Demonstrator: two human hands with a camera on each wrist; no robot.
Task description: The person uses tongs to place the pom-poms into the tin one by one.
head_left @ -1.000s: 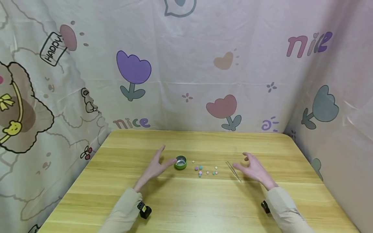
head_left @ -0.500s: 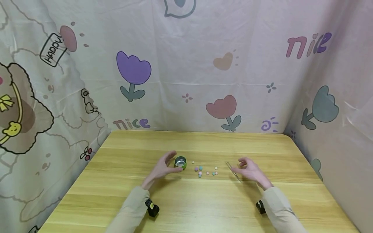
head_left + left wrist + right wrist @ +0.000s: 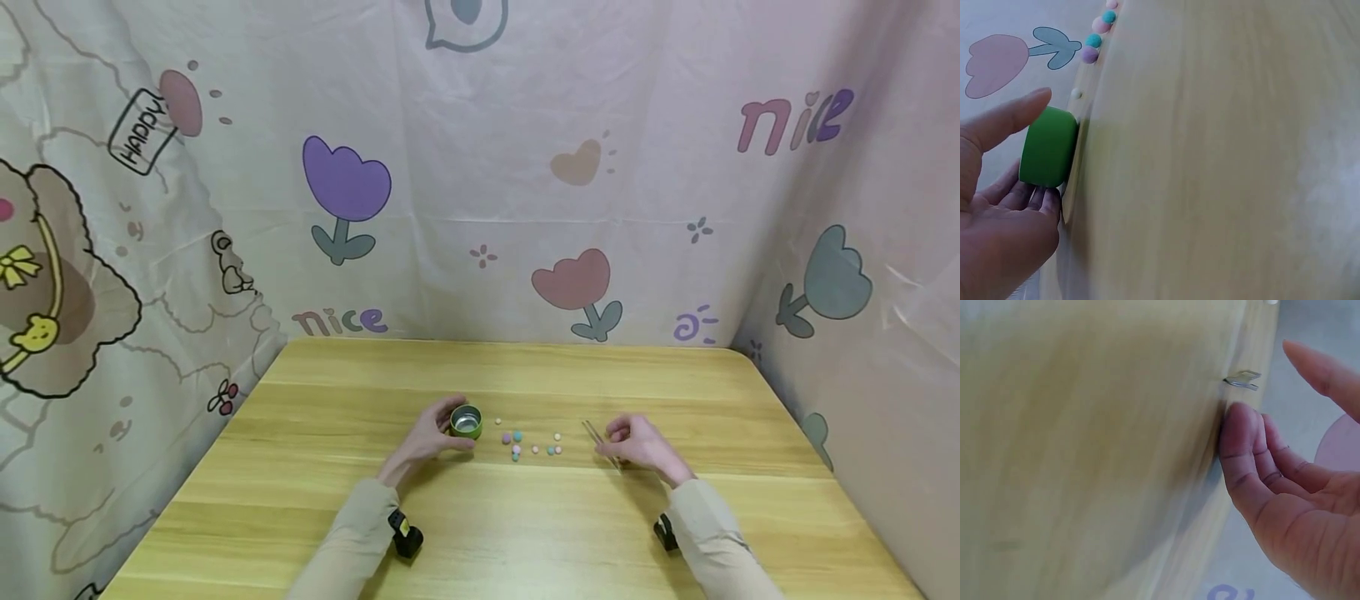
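Observation:
A small round green tin [image 3: 467,422], unlidded with a silvery inside, stands on the wooden table. My left hand [image 3: 429,435] curves round it; in the left wrist view the fingers [image 3: 1050,201] meet one side of the green tin [image 3: 1049,147] and the thumb lies at the opposite edge. Metal tweezers [image 3: 592,432] lie on the table at the right. Over them hovers my right hand [image 3: 643,443], thumb and fingers apart with the tweezers [image 3: 1243,380] just beyond the fingertips. Several small pastel balls [image 3: 517,437] lie between the hands.
A pale printed cloth [image 3: 465,167] hangs behind the wooden table [image 3: 510,533] and along both sides. A white ball [image 3: 498,422] lies just right of the tin. Each wrist carries a black camera [image 3: 407,537].
My left hand has moved right and closed in round the tin. My right hand has lowered and shifted slightly left over the tweezers. Tin, tweezers and balls stay in place.

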